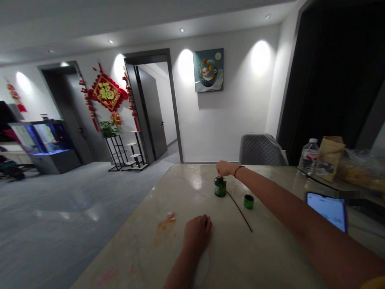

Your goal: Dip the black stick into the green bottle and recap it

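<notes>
My right hand [224, 167] reaches far across the table and is closed on the top of a small dark green bottle [220, 187] that stands upright. Its green cap [248, 201] stands apart to the right, beside a thin black stick [240, 210] lying on the tabletop. My left hand [197, 233] rests near me on the marble table [180, 249], its fingers curled into a loose fist; I cannot see anything in it. A small pink and white scrap [171, 215] lies to the left of that hand, by an orange stain [164, 227].
A lit phone [327, 210] lies at the right. Behind it stand a water bottle [308, 156], a brown paper bag [330, 157] and plastic bags. A grey chair [261, 150] stands at the table's far side. The table's left edge drops to grey floor.
</notes>
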Tool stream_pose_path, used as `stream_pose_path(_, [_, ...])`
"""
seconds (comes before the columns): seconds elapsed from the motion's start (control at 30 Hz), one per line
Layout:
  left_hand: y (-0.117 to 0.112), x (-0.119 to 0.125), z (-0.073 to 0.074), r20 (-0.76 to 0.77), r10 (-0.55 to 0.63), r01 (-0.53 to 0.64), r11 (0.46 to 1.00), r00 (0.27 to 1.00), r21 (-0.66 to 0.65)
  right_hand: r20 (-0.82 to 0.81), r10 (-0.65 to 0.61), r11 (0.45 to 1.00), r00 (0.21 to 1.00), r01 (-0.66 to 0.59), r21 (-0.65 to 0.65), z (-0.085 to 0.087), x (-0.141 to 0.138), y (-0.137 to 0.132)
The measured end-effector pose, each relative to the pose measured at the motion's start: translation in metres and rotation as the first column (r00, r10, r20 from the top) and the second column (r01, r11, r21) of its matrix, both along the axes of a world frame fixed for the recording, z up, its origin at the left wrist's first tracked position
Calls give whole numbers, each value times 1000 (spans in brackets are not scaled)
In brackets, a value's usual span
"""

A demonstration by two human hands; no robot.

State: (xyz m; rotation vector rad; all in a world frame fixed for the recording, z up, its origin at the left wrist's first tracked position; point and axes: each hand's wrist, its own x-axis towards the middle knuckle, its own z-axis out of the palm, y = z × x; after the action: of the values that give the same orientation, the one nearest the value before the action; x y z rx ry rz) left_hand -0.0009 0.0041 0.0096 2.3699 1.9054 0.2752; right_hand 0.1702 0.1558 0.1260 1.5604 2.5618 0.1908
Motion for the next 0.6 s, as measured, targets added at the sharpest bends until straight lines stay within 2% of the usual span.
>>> stream_pose_path(0.17, [-1,1,3,8,-1,1,1000,1000,-23,-11,5,1000,1000,-5,-4,1,-2,-3])
stream_pose_path(0.4, [2,1,0,1,-5,5,1000,1000,1,-39,-35,998,999,33,-47,2,-1,0])
stream_pose_path(0.6, [1,1,-1,-1,-9,9,1000,1000,17,-106,-62,998,992,59,-26,-3,4,4])
